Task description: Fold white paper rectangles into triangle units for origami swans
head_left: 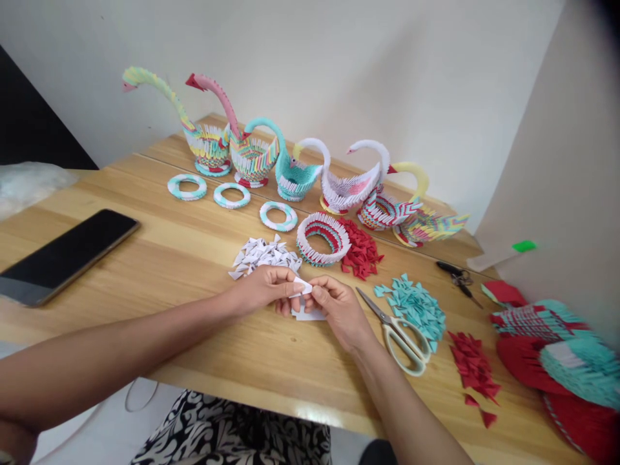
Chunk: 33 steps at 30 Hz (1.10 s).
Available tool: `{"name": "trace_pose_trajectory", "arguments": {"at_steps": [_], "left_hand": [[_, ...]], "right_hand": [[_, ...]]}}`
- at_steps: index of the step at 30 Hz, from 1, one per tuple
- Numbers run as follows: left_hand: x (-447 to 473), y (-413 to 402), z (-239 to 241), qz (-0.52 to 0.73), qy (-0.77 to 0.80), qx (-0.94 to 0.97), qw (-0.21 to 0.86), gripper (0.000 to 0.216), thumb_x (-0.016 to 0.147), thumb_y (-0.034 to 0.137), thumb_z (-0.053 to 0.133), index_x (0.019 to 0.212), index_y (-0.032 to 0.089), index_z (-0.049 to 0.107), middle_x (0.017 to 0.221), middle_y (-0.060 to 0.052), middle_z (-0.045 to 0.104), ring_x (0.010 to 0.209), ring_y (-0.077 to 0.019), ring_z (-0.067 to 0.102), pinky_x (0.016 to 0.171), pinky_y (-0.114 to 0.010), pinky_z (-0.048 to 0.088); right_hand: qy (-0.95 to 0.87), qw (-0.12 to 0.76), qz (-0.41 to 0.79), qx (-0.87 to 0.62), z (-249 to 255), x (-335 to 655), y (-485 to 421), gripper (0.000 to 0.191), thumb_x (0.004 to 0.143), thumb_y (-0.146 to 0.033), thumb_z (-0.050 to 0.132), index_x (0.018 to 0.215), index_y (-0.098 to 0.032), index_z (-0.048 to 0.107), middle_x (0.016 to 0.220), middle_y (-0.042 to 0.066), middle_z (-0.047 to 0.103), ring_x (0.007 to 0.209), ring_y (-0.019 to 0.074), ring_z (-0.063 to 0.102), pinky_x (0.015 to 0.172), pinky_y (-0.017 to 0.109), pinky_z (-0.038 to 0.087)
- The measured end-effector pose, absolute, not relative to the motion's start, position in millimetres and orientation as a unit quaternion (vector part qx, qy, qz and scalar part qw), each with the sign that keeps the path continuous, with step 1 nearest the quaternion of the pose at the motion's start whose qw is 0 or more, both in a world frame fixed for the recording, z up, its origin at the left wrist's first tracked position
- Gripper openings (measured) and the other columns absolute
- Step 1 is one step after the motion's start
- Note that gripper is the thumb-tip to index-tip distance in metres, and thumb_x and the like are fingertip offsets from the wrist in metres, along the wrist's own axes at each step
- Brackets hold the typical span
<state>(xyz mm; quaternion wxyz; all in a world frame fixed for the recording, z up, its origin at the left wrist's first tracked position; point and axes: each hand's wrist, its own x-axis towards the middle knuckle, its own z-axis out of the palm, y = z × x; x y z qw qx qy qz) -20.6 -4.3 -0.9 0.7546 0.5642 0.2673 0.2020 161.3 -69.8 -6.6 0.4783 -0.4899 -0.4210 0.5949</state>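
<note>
My left hand (264,287) and my right hand (339,307) meet over the wooden table (169,258), both pinching one small white paper piece (303,286) between fingertips. A few white paper slips (307,314) lie under the hands. Just behind my left hand sits a pile of folded white paper triangles (264,255). White-handled scissors (400,329) lie right beside my right hand.
A row of paper swans (290,165) stands at the back, with teal-white rings (232,195) and a half-built ring base (322,239) in front. Piles of red (361,252) and teal (416,307) triangles, a phone (65,255), dark scissors (458,279) and a large red-teal model (557,361) lie around.
</note>
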Motion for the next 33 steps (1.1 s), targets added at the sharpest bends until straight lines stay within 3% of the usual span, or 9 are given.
{"name": "trace_pose_trajectory", "arguments": {"at_steps": [17, 21, 25, 28, 33], "left_hand": [[-19, -12, 7, 0.262, 0.307, 0.604, 0.687, 0.03, 0.08, 0.04, 0.065, 0.069, 0.012, 0.059, 0.061, -0.001, 0.064, 0.053, -0.0078, 0.057, 0.054, -0.019, 0.046], [-20, -10, 7, 0.258, 0.302, 0.598, 0.696, 0.03, 0.08, 0.039, 0.064, 0.069, 0.013, 0.058, 0.061, -0.001, 0.064, 0.052, -0.0083, 0.057, 0.053, -0.019, 0.046], [-23, -6, 10, 0.23, 0.301, 0.563, 0.735, 0.031, 0.081, 0.04, 0.063, 0.066, 0.013, 0.056, 0.059, -0.001, 0.065, 0.049, -0.0084, 0.058, 0.05, -0.019, 0.044], [-23, -4, 11, 0.222, 0.298, 0.539, 0.756, 0.031, 0.079, 0.041, 0.064, 0.066, 0.014, 0.056, 0.059, 0.0, 0.065, 0.048, -0.0078, 0.057, 0.049, -0.019, 0.043], [-22, -7, 8, 0.206, 0.283, 0.503, 0.79, 0.032, 0.077, 0.041, 0.067, 0.066, 0.013, 0.056, 0.058, 0.0, 0.065, 0.047, -0.0075, 0.056, 0.048, -0.019, 0.041]], "right_hand": [[-0.506, 0.441, 0.486, -0.56, 3, 156, -70, 0.025, 0.078, -0.041, 0.068, 0.073, -0.017, 0.061, 0.061, -0.001, 0.061, 0.052, 0.0098, 0.051, 0.051, 0.02, 0.04], [-0.541, 0.432, 0.45, -0.564, 3, 158, -72, 0.02, 0.081, -0.038, 0.065, 0.079, -0.018, 0.063, 0.063, -0.001, 0.061, 0.056, 0.0114, 0.054, 0.053, 0.022, 0.042], [-0.616, 0.431, 0.316, -0.579, 5, 164, -73, 0.014, 0.086, -0.032, 0.063, 0.093, -0.021, 0.067, 0.081, 0.002, 0.069, 0.071, 0.0154, 0.062, 0.065, 0.026, 0.048], [-0.702, 0.421, 0.192, -0.541, 8, 165, -73, 0.011, 0.09, -0.025, 0.058, 0.093, -0.023, 0.068, 0.089, 0.004, 0.07, 0.082, 0.0177, 0.064, 0.075, 0.03, 0.049], [-0.788, 0.396, 0.107, -0.46, 8, 166, -71, 0.019, 0.092, -0.016, 0.051, 0.096, -0.023, 0.068, 0.091, 0.006, 0.071, 0.085, 0.0183, 0.064, 0.074, 0.032, 0.05]]}}
